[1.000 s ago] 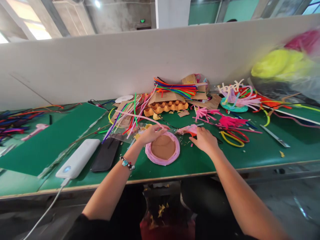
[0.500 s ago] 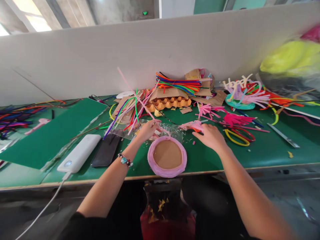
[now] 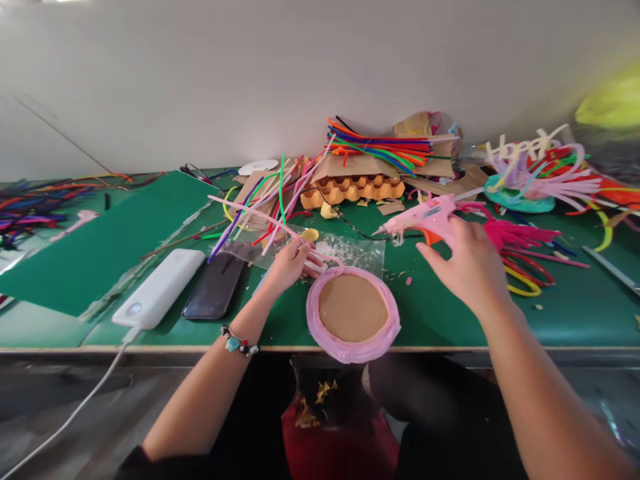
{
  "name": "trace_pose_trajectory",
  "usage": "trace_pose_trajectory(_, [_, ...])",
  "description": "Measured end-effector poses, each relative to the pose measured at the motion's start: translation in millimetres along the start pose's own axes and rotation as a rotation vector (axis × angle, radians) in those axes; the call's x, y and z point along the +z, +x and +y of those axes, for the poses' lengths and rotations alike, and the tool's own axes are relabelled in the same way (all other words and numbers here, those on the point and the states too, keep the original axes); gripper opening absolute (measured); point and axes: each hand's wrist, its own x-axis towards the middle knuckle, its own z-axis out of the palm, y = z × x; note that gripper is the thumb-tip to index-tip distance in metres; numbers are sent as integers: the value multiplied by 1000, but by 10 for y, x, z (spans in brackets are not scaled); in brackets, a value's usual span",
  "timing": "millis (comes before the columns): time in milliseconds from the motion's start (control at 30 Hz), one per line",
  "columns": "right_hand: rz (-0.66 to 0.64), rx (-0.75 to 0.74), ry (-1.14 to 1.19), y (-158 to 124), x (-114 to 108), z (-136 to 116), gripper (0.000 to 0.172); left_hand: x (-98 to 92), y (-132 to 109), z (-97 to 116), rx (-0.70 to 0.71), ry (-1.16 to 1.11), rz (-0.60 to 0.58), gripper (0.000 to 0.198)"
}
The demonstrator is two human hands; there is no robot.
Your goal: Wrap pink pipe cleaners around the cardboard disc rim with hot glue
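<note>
Between the thumb and fingers of my left hand (image 3: pixel 293 265) is a pink pipe cleaner (image 3: pixel 255 216), its free end pointing up and left. Its other end runs to the top rim of a round cardboard disc (image 3: pixel 353 308) edged with a pink-lilac fuzzy ring (image 3: pixel 320 337). The disc sits at the table's front edge. My right hand (image 3: pixel 473 267) grips a pink hot glue gun (image 3: pixel 425 219) by its handle, held up off the table. Its nozzle points left, above and right of the disc. A clear plastic sheet (image 3: pixel 365 250) with glue scraps lies behind the disc.
Left of my arm lie a black phone (image 3: pixel 213 290), a corded white power bank (image 3: pixel 159 290) and a green board (image 3: pixel 107 247). Behind are an egg carton (image 3: pixel 353 190) and a pipe cleaner bundle (image 3: pixel 380 147). A "Happy" decoration (image 3: pixel 530 173) stands at the right.
My right hand has lifted the glue gun from the table, its nozzle now pointing left. My left hand still holds the pink pipe cleaner, which has tilted lower. The view has tipped down.
</note>
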Motion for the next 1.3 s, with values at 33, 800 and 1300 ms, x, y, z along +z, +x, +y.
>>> trace_pose_trajectory(33, [17, 36, -11, 10, -6, 40, 47, 1, 3, -5, -2, 14, -6, 11])
trace_pose_trajectory(800, [-22, -385, -42, -227, 93, -263, 39, 15, 42, -56, -28, 30, 32, 11])
trace_pose_trajectory(1300, [22, -410, -154, -240, 110, -399, 35, 10, 69, -89, -20, 119, 27, 11])
